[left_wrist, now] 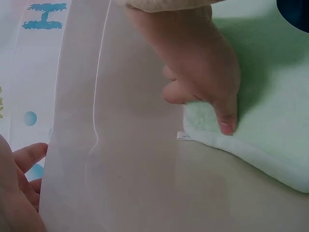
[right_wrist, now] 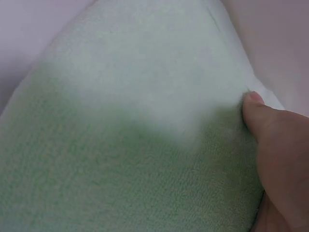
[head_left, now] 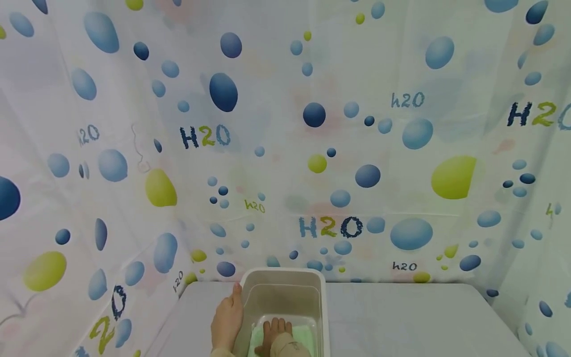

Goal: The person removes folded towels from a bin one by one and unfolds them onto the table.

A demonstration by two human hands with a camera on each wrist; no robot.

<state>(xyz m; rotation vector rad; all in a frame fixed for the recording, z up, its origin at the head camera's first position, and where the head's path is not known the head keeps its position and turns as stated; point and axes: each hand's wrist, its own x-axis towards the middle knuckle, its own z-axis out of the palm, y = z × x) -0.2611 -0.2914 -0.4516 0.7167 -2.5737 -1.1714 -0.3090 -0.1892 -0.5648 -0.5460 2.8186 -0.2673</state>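
A beige plastic basin (head_left: 289,292) stands on the white table, with a folded light green towel (head_left: 306,335) lying on its floor. My left hand (head_left: 226,322) rests along the outside of the basin's left wall, fingers fairly straight; in the left wrist view its fingertips touch that wall. Inside, my right hand (head_left: 275,331) presses on the towel with its fingers pointing to the far wall. Its thumb (right_wrist: 258,108) lies on the cloth, while the other fingertips reach the towel's edge. A small white tag (left_wrist: 183,136) sticks out at the towel's corner.
The white tabletop (head_left: 401,317) extends to both sides of the basin. Behind and around it hangs a white curtain (head_left: 276,173) printed with blue and green dots and H2O lettering. The basin's walls rise around the right hand.
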